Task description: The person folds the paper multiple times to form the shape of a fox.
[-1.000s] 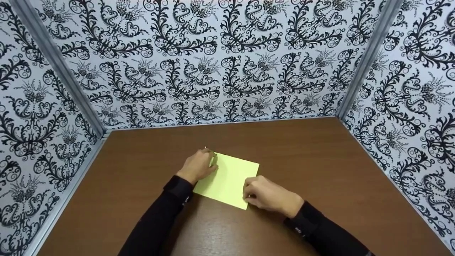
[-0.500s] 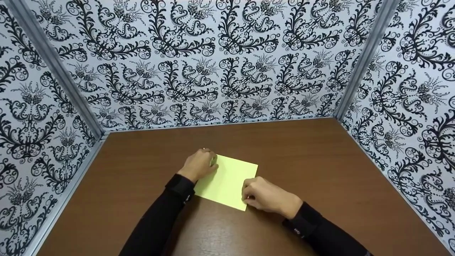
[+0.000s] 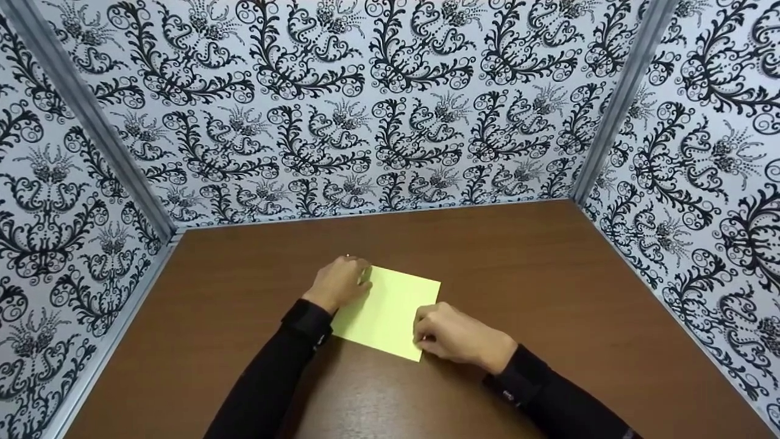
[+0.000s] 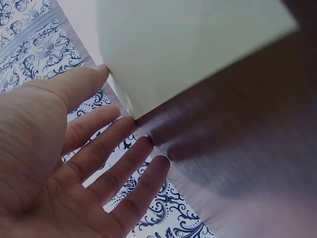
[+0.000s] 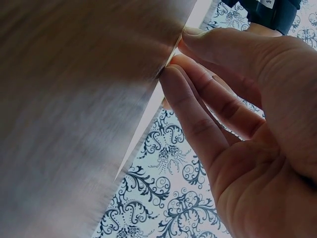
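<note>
The left hand (image 3: pixel 336 283) spreads its fingers by the far-left corner of the paper (image 3: pixel 387 314), thumb touching its edge. The paper lies on the bench (image 3: pixel 518 256), between both hands. The right hand (image 3: pixel 460 335) pinches its right edge; an uneven tug there could crease or skew it.

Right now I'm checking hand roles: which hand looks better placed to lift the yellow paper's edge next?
Probably the right hand: its thumb and curled fingers gather at the right edge of the paper. The left hand has spread fingers at the far left corner, seemingly less ready to grip.
</note>
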Demonstrator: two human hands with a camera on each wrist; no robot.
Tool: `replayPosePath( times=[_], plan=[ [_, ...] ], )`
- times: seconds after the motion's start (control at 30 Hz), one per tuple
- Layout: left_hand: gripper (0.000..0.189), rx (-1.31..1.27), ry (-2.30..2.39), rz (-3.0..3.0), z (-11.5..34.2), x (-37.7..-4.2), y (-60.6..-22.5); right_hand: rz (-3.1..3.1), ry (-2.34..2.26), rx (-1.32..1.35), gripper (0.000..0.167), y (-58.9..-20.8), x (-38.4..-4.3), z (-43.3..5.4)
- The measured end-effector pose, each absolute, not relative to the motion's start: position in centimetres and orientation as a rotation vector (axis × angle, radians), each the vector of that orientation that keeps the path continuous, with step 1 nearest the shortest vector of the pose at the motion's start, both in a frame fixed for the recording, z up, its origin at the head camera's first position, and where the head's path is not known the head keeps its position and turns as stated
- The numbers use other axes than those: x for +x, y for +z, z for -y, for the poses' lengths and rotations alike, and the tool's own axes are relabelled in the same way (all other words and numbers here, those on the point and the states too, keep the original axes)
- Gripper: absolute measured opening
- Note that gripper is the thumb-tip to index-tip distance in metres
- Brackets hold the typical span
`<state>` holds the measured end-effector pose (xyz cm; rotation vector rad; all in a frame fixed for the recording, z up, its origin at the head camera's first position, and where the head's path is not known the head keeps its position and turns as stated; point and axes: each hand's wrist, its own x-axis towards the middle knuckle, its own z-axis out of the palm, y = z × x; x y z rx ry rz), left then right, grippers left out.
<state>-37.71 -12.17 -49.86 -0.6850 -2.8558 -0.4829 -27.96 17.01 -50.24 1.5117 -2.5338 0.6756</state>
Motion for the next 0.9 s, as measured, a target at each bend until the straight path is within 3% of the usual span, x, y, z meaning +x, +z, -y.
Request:
replayPosePath(
  times=[0.13,0.33,0.9],
  plan=[
    [0.014,-0.672,-0.482,2.873,12.15,-37.67,-49.88,2.514,0.680,1.519,0.013,-50.36,-27.99,-16.99],
    [0.040,-0.631,-0.442,2.883,12.06,-37.52,-49.86,2.503,0.671,1.519,0.014,-50.40,-28.12,-17.02],
    [0.042,-0.652,-0.647,2.841,12.39,-37.42,-49.88,2.472,0.676,1.529,0.014,-50.36,-28.26,-16.97]
  ],
)
